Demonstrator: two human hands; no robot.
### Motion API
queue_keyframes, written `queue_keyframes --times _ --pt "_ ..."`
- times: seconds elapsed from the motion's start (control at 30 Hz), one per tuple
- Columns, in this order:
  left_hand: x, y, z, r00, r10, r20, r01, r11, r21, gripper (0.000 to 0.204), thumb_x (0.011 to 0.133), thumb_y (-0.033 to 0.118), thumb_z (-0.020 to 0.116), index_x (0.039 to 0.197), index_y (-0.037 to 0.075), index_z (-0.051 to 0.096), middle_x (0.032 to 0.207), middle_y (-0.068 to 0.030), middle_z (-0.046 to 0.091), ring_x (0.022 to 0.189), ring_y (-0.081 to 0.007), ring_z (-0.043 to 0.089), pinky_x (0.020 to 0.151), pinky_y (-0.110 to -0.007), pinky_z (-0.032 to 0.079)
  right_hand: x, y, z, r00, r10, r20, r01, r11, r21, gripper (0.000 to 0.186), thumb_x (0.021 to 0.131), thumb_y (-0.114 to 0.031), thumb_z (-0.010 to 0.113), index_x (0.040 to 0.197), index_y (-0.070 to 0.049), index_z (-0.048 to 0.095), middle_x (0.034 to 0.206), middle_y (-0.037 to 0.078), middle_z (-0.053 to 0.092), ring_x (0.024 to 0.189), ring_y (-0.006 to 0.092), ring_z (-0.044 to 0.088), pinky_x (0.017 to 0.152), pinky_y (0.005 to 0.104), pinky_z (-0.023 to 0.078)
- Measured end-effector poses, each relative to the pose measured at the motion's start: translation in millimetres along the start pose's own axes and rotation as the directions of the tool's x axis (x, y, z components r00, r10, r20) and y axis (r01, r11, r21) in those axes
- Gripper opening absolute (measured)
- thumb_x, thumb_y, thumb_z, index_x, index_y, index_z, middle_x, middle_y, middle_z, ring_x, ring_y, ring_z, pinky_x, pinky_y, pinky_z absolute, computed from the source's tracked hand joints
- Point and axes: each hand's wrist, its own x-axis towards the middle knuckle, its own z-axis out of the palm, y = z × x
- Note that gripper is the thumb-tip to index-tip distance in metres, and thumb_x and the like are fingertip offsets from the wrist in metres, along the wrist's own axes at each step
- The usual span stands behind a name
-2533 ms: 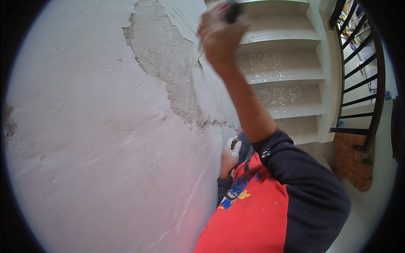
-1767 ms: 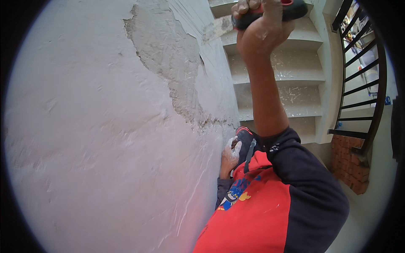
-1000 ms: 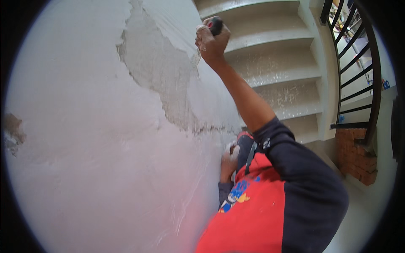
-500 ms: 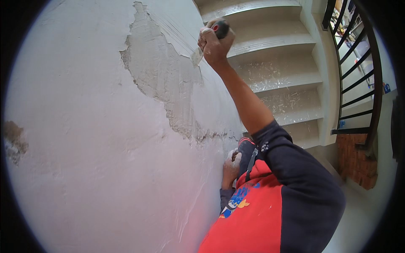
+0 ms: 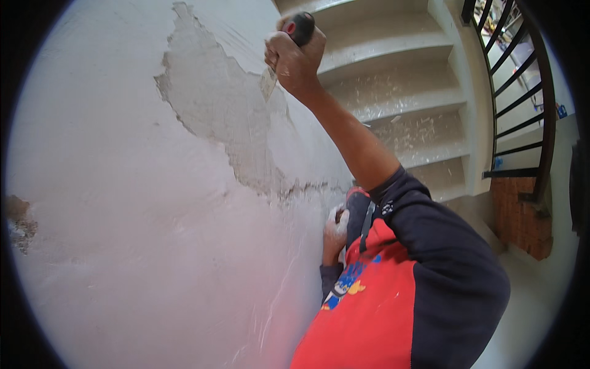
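High in the view, my right hand [image 5: 298, 61] is closed around the black-and-red handle of a putty knife [image 5: 268, 83]. The knife's blade lies at the right edge of a rough grey bare patch [image 5: 215, 104] in the white wall [image 5: 135, 246], touching or very near the surface. Lower down, close to the wall and beside my dark trouser leg, is my left hand [image 5: 335, 231], coated in white dust. Its fingers are curled, and what they may hold is hidden.
Stairs [image 5: 399, 80] scattered with white flakes climb on the right, bordered by a dark metal railing [image 5: 522, 92]. Reddish-brown bricks [image 5: 522, 215] stand below the railing. A brown damaged spot [image 5: 21, 221] marks the wall's far left. A ragged crack [image 5: 307, 186] runs from the patch's lower end.
The whole view has shifted, so the patch and my right hand both appear further left. The knife blade stays by the patch's right edge. My left hand keeps its place near the leg.
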Motion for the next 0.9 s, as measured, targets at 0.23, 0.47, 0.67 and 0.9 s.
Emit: queue_keyframes --times 0.23,0.47,0.67,0.9 --pt "8.0 9.2 -2.0 0.999 0.001 0.054 -0.008 0.990 0.138 0.037 0.092 0.021 0.052 0.118 -0.005 0.052 0.114 -0.0191 0.059 0.110 -0.0254 0.054 0.094 -0.033 0.041 -82.7 111.8 -162.8 0.996 -0.084 -0.004 0.043 0.557 -0.830 0.018 0.067 -0.006 0.063 0.069 -0.002 0.045 0.056 0.011 0.037 0.050 0.0165 0.039 0.051 0.0324 0.036" --pt "-1.9 24.6 -3.5 0.994 -0.098 0.045 0.097 0.995 0.009 0.040 0.092 0.020 0.053 0.122 -0.006 0.048 0.117 -0.0188 0.057 0.110 -0.0234 0.053 0.095 -0.032 0.040 -35.2 23.5 -88.8 0.981 -0.037 -0.188 0.012 0.991 -0.133 0.014 0.080 -0.006 0.060 0.084 -0.006 0.047 0.067 0.002 0.048 0.057 0.0093 0.047 0.054 0.0253 0.041" --pt "-0.4 14.6 -1.4 0.992 -0.099 0.075 0.101 0.995 -0.027 0.038 0.093 0.018 0.052 0.122 -0.006 0.048 0.116 -0.0185 0.057 0.110 -0.0223 0.053 0.095 -0.031 0.040 -36.0 -7.6 -35.9 0.957 -0.251 -0.147 0.262 0.963 0.060 0.013 0.081 -0.004 0.058 0.089 -0.004 0.047 0.076 0.004 0.052 0.065 0.0085 0.049 0.060 0.0250 0.043" --pt "-5.6 22.7 -0.3 0.994 -0.101 0.045 0.102 0.994 -0.030 0.038 0.092 0.018 0.052 0.121 -0.006 0.048 0.113 -0.0192 0.059 0.106 -0.0226 0.056 0.091 -0.031 0.042 -32.1 -5.5 -1.7 0.868 -0.404 0.289 0.460 0.873 -0.161 0.011 0.074 0.001 0.061 0.075 -0.003 0.050 0.060 0.005 0.051 0.052 0.0098 0.048 0.046 0.0221 0.038"
